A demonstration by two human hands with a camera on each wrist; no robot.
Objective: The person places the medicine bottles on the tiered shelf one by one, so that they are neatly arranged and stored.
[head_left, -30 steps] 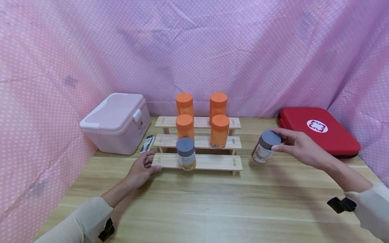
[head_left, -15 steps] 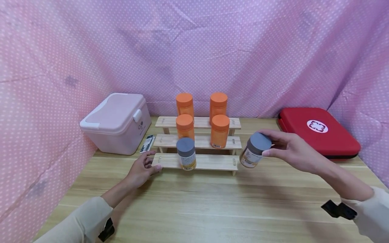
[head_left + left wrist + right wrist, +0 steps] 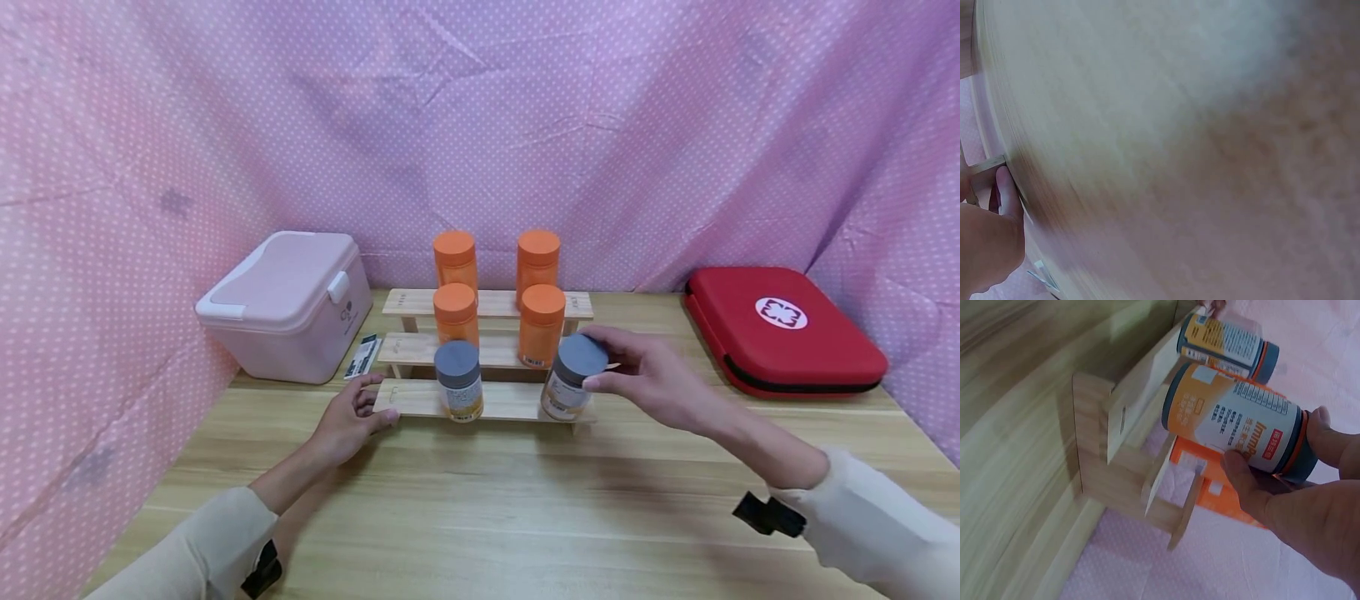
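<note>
A three-step wooden display rack [image 3: 506, 400] stands mid-table. My left hand [image 3: 348, 423] grips the left end of its lowest step, thumb at the front edge. With thumb and fingers, my right hand [image 3: 660, 383] pinches a grey-capped pill bottle [image 3: 564, 396] near its cap. That bottle tilts slightly and overlaps the right part of the lowest step; the right wrist view shows its orange-and-white label [image 3: 1235, 419]. A matching grey-capped bottle [image 3: 461, 396] stands left of centre on the same step. Two orange bottles [image 3: 540, 333] occupy the middle step, and two more [image 3: 537, 258] the top one.
At the left stands a pale pink lidded box [image 3: 285, 308], with a small printed packet [image 3: 363, 357] lying beside it. A red zippered case [image 3: 787, 329] with a white emblem lies at the right. Pink dotted cloth [image 3: 480, 125] hangs behind the wooden table [image 3: 465, 517].
My right hand has carried the grey-capped bottle leftward, from right of the rack to over the right part of its lowest step. The left hand has stayed in place.
</note>
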